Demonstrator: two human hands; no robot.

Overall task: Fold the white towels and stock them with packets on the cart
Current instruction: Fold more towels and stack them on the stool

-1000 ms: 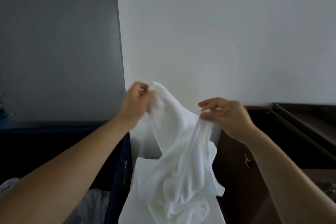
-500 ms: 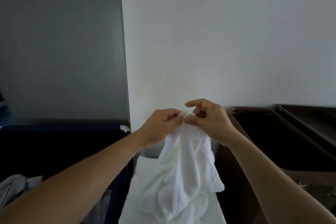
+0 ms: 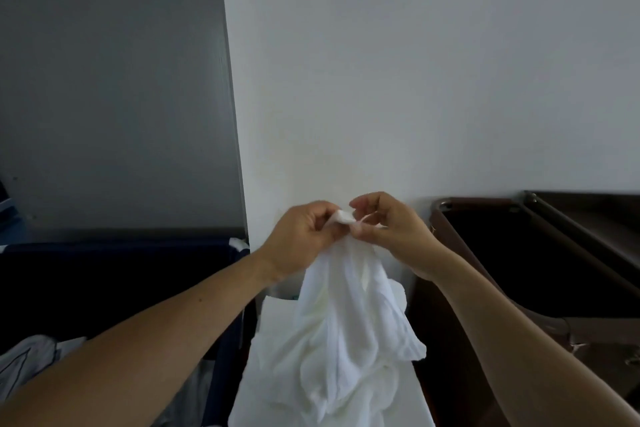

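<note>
A white towel (image 3: 346,340), crumpled and deeply creased, is held up by its top edge, with its bulk draped onto a white surface (image 3: 270,357). The edge is pinched by the left grip (image 3: 301,239) and the right grip (image 3: 391,232), set close together.

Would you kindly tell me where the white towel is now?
The white towel hangs at lower centre of the head view, its top pinched by the left hand and right hand, just left of the brown cart.
</note>
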